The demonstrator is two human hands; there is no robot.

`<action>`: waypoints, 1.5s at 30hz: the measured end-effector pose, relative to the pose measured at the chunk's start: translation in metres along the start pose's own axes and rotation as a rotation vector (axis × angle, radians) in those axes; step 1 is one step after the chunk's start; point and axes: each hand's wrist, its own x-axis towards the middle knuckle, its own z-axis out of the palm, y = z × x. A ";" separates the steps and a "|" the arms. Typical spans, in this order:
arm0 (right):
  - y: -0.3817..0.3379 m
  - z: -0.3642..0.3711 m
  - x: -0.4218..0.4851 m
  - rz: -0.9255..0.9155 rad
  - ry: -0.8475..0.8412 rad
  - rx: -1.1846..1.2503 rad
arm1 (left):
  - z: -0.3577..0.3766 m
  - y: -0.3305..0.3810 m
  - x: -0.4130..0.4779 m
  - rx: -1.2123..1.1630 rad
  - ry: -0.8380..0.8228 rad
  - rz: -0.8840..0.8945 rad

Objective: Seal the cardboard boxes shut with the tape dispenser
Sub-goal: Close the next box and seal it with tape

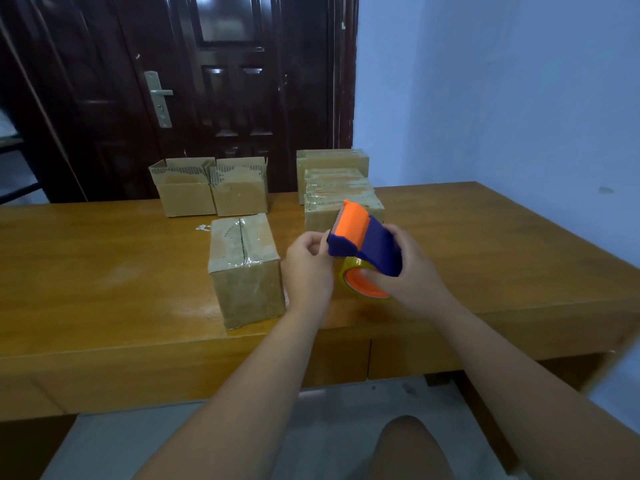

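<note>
The tape dispenser (363, 244) looks light and rigid; the right hand (407, 271) grips its blue body, while the left hand (306, 261) pinches its toothed front.

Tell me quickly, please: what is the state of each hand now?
Left hand: fingers curled at the dispenser front; a grip cannot be told.
Right hand: holds the dispenser.

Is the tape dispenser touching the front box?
Apart. Head view: the right hand grips the tape dispenser, and the left hand, at its front edge, lies between it and the front box.
</note>
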 end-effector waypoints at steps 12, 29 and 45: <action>-0.037 -0.014 -0.001 -0.215 0.229 0.194 | -0.019 0.049 0.006 0.304 0.131 0.476; -0.068 -0.003 0.017 -0.405 0.058 -0.103 | -0.074 0.059 0.018 -0.167 0.173 0.003; -0.084 -0.003 0.036 -0.306 -0.270 -0.253 | -0.127 0.015 -0.005 -0.217 0.412 -0.169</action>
